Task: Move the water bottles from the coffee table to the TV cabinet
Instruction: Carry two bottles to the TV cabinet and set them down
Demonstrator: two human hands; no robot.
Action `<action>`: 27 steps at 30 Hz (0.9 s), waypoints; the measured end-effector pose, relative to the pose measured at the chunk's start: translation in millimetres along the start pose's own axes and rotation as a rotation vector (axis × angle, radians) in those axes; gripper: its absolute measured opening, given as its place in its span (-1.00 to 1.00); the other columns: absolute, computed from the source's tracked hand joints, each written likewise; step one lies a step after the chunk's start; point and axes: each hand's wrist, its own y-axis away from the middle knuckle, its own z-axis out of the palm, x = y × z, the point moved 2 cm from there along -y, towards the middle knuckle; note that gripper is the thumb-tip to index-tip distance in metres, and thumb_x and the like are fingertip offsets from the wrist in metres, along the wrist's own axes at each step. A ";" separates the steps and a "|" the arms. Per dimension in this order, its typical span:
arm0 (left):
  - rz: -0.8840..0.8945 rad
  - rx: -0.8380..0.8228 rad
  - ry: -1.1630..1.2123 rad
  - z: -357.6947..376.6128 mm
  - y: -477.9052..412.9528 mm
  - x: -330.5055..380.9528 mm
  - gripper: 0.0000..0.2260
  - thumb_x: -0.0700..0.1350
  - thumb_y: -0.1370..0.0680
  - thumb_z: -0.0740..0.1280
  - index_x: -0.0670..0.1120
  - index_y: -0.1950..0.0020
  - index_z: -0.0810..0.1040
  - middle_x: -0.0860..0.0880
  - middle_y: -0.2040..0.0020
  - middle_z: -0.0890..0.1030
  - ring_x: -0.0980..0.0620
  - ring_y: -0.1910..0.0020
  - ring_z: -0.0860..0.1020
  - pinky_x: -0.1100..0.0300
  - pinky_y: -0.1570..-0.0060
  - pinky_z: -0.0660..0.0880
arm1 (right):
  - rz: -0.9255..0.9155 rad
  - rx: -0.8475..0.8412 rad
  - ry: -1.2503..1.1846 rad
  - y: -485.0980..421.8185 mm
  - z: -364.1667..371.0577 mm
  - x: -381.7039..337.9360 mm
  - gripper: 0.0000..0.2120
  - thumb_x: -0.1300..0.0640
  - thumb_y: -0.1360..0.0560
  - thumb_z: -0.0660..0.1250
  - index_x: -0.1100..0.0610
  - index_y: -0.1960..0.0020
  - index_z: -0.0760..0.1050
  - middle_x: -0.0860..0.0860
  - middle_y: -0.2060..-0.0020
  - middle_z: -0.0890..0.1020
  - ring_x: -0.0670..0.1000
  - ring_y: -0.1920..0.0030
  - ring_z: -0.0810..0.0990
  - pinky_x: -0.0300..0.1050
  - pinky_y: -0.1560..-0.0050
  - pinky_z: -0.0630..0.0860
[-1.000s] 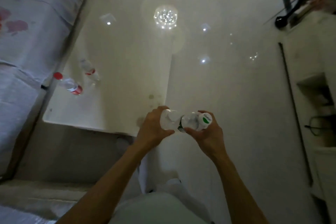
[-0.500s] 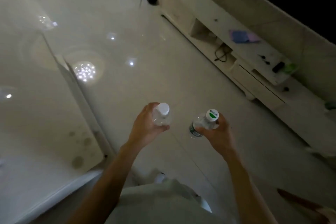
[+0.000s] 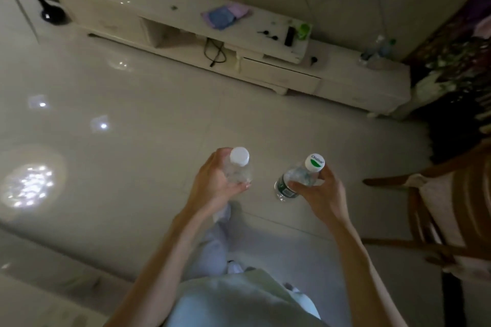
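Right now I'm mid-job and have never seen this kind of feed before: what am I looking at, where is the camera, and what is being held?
There is no machine here. One wide-angle camera sits on a person's head and looks forward and down, so the two bare arms reaching in from the bottom are theirs.

The left hand has its grip around a clear bottle with a white cap. The right hand holds a bottle with a green-and-white cap. Both are carried above the glossy tiled floor.

Ahead stands the long white TV cabinet. On its top lie a blue and purple cloth, a small green item and some small dark things; at its far right end there seem to be clear bottles. A wooden chair is on the right.
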 end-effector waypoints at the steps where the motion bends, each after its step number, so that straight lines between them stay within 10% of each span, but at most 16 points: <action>1: 0.024 -0.036 -0.018 4.6 -14.9 5.0 -0.37 -0.07 -0.25 0.59 -0.03 -0.27 0.44 0.01 -0.13 0.57 0.01 -0.04 0.54 0.26 0.02 0.42 | 0.023 0.019 -0.001 -8.0 -4.6 -2.4 -0.65 0.04 -0.27 0.61 -0.22 0.17 0.47 -0.20 0.18 0.59 -0.24 0.18 0.55 -0.23 0.22 0.44; 10: 0.141 -0.278 -0.065 20.1 -143.9 64.5 -0.38 0.02 -0.27 0.56 0.04 -0.26 0.41 0.06 -0.13 0.55 0.01 -0.05 0.54 0.19 0.01 0.45 | 0.122 0.234 -0.004 -81.1 -41.0 -33.1 -0.53 0.02 -0.22 0.60 -0.08 -0.09 0.56 -0.05 0.05 0.67 -0.03 0.03 0.62 -0.07 -0.02 0.55; 21: 0.281 -0.487 -0.215 89.8 -234.6 140.7 -0.33 0.11 -0.21 0.55 0.04 -0.26 0.41 0.04 -0.17 0.55 -0.02 -0.09 0.55 0.06 -0.08 0.52 | 0.164 0.397 -0.147 -140.5 -89.3 -22.4 -0.53 -0.05 -0.23 0.60 -0.06 -0.08 0.53 -0.01 0.03 0.65 -0.07 0.10 0.63 -0.24 0.17 0.49; 27: 0.272 -0.477 -0.229 151.5 -274.7 178.9 -0.34 0.10 -0.24 0.55 0.04 -0.28 0.41 0.06 -0.19 0.55 0.01 -0.12 0.55 0.17 -0.04 0.48 | 0.187 0.367 -0.109 -215.2 -137.4 7.7 -0.47 -0.26 -0.12 0.49 -0.10 -0.02 0.51 -0.02 0.06 0.61 0.01 0.02 0.60 0.09 -0.02 0.60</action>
